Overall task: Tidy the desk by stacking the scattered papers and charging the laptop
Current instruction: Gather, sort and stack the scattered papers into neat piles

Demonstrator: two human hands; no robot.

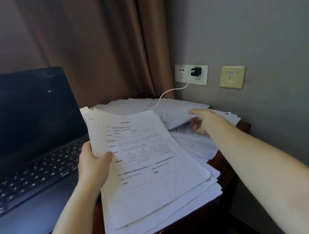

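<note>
White charger cable across loose papers, beside open laptop.

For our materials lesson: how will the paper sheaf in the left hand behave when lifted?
Probably floppy: the sheaf bends at its far end. Sheets may slip; lower edges fan out. Likely light: the left hand alone holds it.

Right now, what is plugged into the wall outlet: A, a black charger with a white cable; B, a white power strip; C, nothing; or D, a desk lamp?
A: a black charger sits in the wall outlet, and its white cable trails down onto the loose papers.
</note>
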